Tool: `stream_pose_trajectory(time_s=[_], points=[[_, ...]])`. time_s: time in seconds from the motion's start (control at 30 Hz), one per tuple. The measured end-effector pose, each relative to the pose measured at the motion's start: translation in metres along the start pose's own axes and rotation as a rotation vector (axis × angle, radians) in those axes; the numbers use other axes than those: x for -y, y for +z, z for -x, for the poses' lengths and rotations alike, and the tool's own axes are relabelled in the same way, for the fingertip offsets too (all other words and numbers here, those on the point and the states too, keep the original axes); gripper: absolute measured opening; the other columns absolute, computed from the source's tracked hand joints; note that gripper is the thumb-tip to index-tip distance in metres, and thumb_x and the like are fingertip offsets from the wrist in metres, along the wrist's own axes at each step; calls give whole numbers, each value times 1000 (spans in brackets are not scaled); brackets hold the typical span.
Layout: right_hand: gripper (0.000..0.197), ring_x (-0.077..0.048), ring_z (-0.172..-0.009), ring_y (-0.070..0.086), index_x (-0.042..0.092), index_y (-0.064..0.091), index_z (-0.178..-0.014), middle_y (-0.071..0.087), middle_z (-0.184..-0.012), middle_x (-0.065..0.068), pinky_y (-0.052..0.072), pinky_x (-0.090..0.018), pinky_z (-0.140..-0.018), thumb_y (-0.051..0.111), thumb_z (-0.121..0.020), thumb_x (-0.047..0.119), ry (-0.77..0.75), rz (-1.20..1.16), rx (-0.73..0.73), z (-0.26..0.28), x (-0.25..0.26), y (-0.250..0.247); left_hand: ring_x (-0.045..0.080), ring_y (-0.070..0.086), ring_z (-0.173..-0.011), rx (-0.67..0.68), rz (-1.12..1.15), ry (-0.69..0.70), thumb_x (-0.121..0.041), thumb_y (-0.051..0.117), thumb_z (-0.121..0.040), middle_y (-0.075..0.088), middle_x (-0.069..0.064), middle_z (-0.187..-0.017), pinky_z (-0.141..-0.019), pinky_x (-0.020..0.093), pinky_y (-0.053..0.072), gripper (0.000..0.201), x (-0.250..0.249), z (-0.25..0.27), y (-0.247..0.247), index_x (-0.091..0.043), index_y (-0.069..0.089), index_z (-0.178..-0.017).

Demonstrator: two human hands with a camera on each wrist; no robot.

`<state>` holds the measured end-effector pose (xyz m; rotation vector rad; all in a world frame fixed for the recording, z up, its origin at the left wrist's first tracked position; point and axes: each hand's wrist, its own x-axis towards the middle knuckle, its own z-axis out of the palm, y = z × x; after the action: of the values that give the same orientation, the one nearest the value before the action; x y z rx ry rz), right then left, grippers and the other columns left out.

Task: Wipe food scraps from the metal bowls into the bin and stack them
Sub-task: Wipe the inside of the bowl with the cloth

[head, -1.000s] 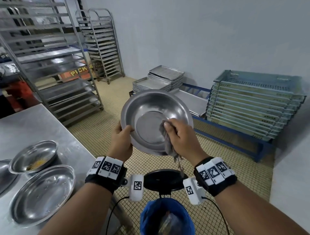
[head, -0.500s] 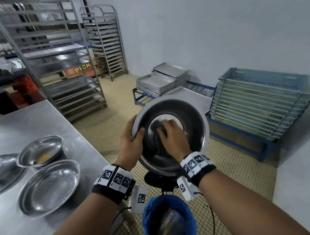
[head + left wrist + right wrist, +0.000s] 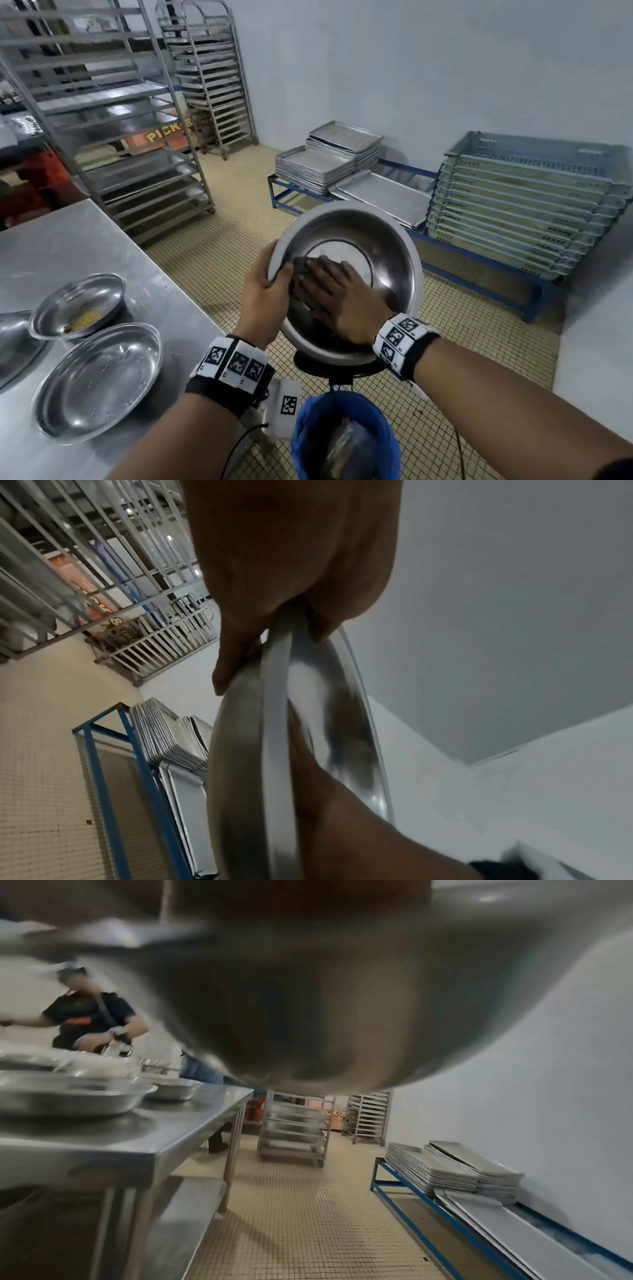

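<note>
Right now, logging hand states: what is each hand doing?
Left hand: holds the bowl by its rim.
Right hand: fingers straight, pressing the cloth inside the bowl.

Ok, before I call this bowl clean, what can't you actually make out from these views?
- Bowl surface under the cloth: head view, covered by the right hand.
- Left hand fingers behind the bowl: head view, hidden by its wall.
- Bin contents: head view, dark and cut off by the bottom edge.
- Right wrist view: bowl blurred and too close; neither hand nor cloth visible.
</note>
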<state>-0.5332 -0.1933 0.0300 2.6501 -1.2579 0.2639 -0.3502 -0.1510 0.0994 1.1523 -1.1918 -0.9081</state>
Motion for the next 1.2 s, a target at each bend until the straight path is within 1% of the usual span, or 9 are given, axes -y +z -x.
stream_pose_trajectory(time_s=[0.13,0.3,0.4,0.5,0.6,0.7,0.8,0.97,1.2], points=[[66,-37,-154,18,16,23,-161,18,-168,-16,24,-60,-120,33,-104,47,373,-57,-102,-4,-5,-13,30,75,-90,38,-2,30,-4,58,-104,76,3,-102,-78,45,64,35,-2,-2,-4,-32,67,-123],[66,-33,-157,-7,28,5,-163,-7,-171,-4,4,-49,-124,37,-107,42,42,-188,114,10,8,5,27,74,-88,-33,-35,38,-3,59,-103,76,1,-98,-75,42,63,34,4,-12,-6,-33,69,-115],[63,-25,-157,-12,31,-1,-163,-16,-169,2,6,-47,-126,27,-109,46,61,-246,303,20,4,5,26,74,-90,-59,-47,36,-4,58,-102,76,-1,-98,-77,41,62,31,8,-17,-9,-28,70,-119],[66,-26,-158,2,28,4,-163,-4,-171,-4,7,-50,-125,8,-104,57,94,-153,352,25,2,2,22,73,-93,-67,-60,72,-3,58,-102,76,-3,-101,-77,36,61,31,6,-18,-10,-22,69,-125],[90,-31,-157,6,18,8,-164,7,-170,-13,-1,-48,-125,-7,-90,67,246,-57,323,27,0,4,25,72,-100,-60,-72,99,-4,60,-102,76,-2,-108,-84,43,62,34,5,-19,-9,-22,68,-129],[82,-33,-156,-9,10,-3,-162,-8,-169,-18,-9,-44,-125,9,-101,63,424,-69,268,23,-4,4,27,72,-101,-36,-84,125,-4,60,-102,75,0,-110,-89,53,61,35,2,-17,-4,-24,67,-129],[86,-32,-157,-10,11,-5,-162,-9,-169,-17,-6,-43,-125,3,-96,64,514,-116,119,15,-9,0,26,72,-100,-3,-61,123,-5,60,-103,75,0,-109,-87,52,62,34,0,-13,2,-26,67,-128],[77,-40,-156,-2,14,5,-163,-1,-169,-18,7,-54,-124,18,-102,58,461,-68,-61,-2,-14,-11,23,75,-95,31,36,85,-4,58,-104,76,1,-106,-77,36,63,31,-1,-4,10,-27,66,-125],[71,-29,-152,-27,23,-17,-158,-23,-166,-9,-7,-49,-126,18,-105,55,295,-181,-4,-9,-2,-19,33,75,-97,93,61,54,-6,59,-104,76,6,-109,-83,47,64,35,-1,4,20,-34,67,-124]])
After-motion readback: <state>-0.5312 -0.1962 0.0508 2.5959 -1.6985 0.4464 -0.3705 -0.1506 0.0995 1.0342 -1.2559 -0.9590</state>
